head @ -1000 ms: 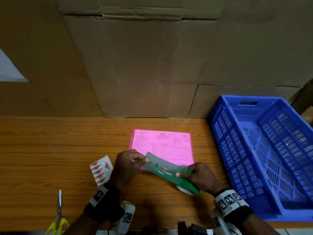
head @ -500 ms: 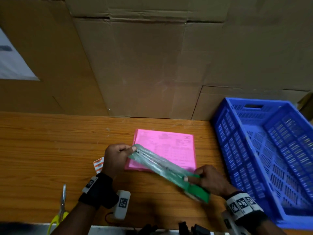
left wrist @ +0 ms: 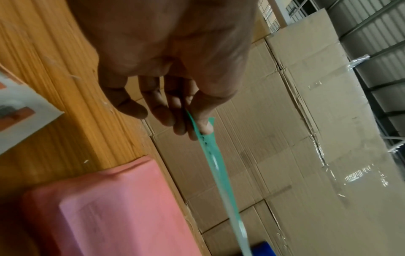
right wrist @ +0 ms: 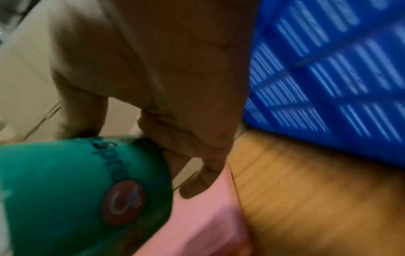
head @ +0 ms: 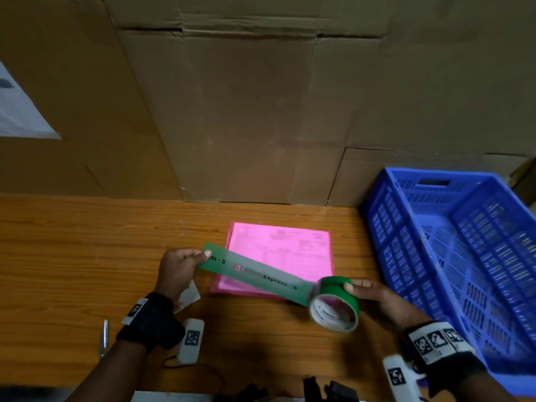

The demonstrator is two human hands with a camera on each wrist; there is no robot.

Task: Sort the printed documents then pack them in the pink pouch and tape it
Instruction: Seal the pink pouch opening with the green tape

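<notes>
Taping step: left hand (head: 177, 272) pinching strip (head: 255, 275), right hand (head: 383, 303) gripping tape roll (head: 338, 307); next, probably pressing onto pink pouch (head: 293, 248).

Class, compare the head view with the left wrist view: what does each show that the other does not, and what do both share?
Only the head view shows the right hand holding the green tape roll, the scissors and the whole blue crate. Only the left wrist view shows the thumb and fingers from the palm side, pinching the tape strip edge-on. Both show the left hand, the strip, the pink pouch and the wooden table.
</notes>
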